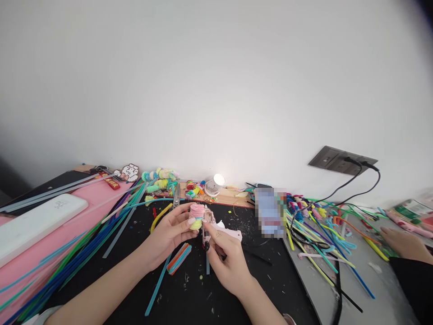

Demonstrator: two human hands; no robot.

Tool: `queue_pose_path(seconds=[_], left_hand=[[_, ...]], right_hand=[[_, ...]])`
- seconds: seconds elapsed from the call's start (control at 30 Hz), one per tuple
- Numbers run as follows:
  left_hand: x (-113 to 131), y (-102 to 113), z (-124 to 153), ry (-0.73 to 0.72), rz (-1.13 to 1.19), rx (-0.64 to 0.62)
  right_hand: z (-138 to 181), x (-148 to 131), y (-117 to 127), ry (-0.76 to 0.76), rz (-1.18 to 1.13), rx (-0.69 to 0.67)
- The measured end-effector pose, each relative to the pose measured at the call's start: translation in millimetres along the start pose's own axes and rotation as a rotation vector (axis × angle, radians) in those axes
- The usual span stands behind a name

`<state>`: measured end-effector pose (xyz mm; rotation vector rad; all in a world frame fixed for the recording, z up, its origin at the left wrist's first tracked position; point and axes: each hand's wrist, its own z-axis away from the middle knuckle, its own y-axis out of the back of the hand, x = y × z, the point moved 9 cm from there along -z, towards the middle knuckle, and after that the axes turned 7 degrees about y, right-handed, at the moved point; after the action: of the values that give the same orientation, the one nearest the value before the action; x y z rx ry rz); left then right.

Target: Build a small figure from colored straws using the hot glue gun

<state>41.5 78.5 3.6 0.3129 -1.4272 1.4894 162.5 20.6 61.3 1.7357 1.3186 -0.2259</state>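
Observation:
My left hand point(172, 232) grips a small coil of fuzzy pipe cleaner point(196, 212), pink on top with blue and yellow bands below, between thumb and fingers. At the coil's right edge is the index fingertip of my right hand point(225, 257); its other fingers are curled. Just behind that hand lies a pale pink glue gun point(233, 232), partly hidden by the fingers. Below my left hand, a striped bundle of cut pipe cleaners point(179, 258) in orange, white and blue rests on the black mat point(250, 284). Scissors point(176, 195) lie behind the left hand.
A paper cup point(215, 185) and coiled pieces point(160, 176) line the wall. Left are long pipe cleaners point(84, 253) and a white case point(43, 225). A phone point(270, 212) stands at right, beside loose pipe cleaners point(324, 253). Another person's hand point(406, 243) reaches in far right.

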Motion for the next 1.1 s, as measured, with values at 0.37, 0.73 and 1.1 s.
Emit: queue_pose_path(seconds=[0.37,0.73,1.1], left_hand=[[-0.2,-0.3,-3.4,-0.017,0.008,-0.016],[0.7,-0.7,-0.4,-0.004,-0.011,0.022],[-0.3,1.5,-1.0,-0.007,-0.031,0.026]], right_hand=[[1.3,2.7,-0.3,-0.026,0.001,-0.009],[0.7,0.4,1.5,-0.015,-0.009,0.017],[0.4,0.6,-0.3,-0.021,-0.013,-0.001]])
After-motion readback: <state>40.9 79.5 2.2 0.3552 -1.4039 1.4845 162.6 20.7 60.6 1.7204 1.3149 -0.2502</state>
